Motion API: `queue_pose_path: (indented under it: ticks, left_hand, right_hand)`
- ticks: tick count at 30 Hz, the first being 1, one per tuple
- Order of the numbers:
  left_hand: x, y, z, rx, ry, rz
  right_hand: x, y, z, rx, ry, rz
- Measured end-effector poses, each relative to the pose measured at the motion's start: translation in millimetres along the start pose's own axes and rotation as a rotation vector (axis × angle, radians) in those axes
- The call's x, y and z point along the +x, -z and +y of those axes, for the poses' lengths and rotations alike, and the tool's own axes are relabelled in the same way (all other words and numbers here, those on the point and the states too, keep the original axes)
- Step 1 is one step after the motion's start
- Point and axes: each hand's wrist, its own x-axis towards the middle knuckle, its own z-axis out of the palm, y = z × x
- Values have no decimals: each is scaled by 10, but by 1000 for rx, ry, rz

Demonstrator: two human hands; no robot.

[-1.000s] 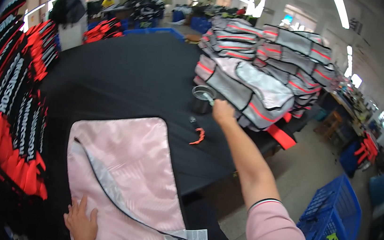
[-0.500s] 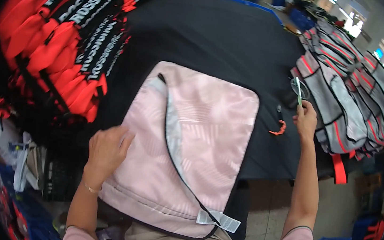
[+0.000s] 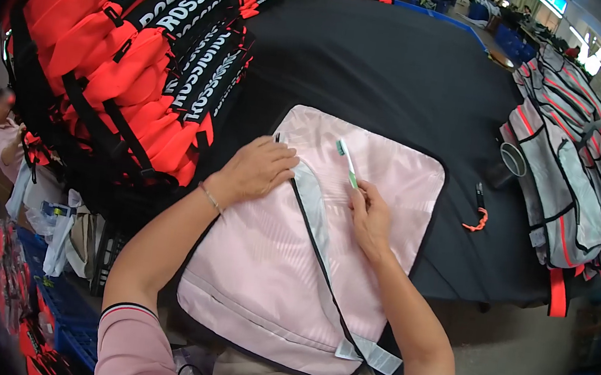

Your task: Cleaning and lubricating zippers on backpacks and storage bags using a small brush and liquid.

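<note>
A pink fabric piece (image 3: 247, 263) with black edging lies over the front edge of the black-covered table. A long dark-edged slit (image 3: 320, 245) crosses it diagonally, gaping at the upper part to show pale grey lining (image 3: 310, 188). White labels (image 3: 379, 358) stick out at the slit's lower end. My left hand (image 3: 254, 171) rests on the fabric beside the slit's upper end, fingers laid flat. Over the fabric, my right hand (image 3: 371, 221) is closed around a green-and-white toothbrush (image 3: 348, 165), its bristle head pointing up and away from me.
Red-and-black bags (image 3: 136, 72) are piled high on the left. Grey bags with red stripes (image 3: 570, 196) are heaped on the right. A dark cup (image 3: 501, 173) and a small tool with an orange coiled cord (image 3: 477, 211) sit right of the fabric. Another person (image 3: 6, 135) is at far left.
My right hand has brought the toothbrush from beside the cup to over the pink fabric. My left hand has moved from the fabric's left edge up to the slit's upper end.
</note>
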Motion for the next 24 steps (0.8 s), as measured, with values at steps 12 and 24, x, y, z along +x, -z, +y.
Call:
queue_pose_path:
  ticks: [12,24]
  left_hand:
    - [-306,-332,46,-580,1083,242]
    - [-585,-325,-45,-1514,1082,239]
  right_hand:
    - [25,0,-101,-79,103,-127]
    - [443,-134,-463,-463,444,-429]
